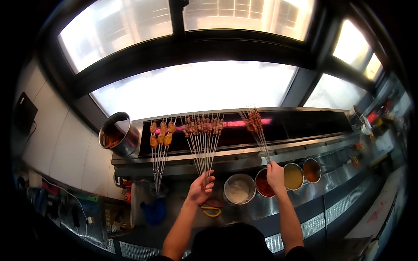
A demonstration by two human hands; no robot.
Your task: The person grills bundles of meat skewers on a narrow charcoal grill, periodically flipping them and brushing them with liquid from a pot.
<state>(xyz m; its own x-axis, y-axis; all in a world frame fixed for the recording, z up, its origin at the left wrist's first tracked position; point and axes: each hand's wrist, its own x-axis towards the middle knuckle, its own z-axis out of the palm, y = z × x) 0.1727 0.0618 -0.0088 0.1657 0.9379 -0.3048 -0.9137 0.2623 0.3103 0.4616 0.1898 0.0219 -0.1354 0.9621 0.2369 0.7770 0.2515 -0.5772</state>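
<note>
My left hand [201,188] is closed loosely around the lower ends of a fan of metal skewers, whose small meat pieces [203,126] lie over the long grill [310,125]. In my right hand [276,175] is a tighter bundle of meat skewers [255,121], tilted over the grill's middle. To the left, several skewers carry larger orange-brown meat pieces [160,134] across the grill, their handles gathered near its front. A reddish glow shows beneath the food. Below my right hand, a bowl of red seasoning [263,183] is partly covered by the hand.
A steel pot [129,143] stands at the grill's left end. Along the steel counter are bowls of white powder [237,191], yellowish seasoning [293,176] and orange-brown seasoning [312,170]. Yellow-handled scissors [211,212] and a blue cloth-like item [154,211] lie nearer me.
</note>
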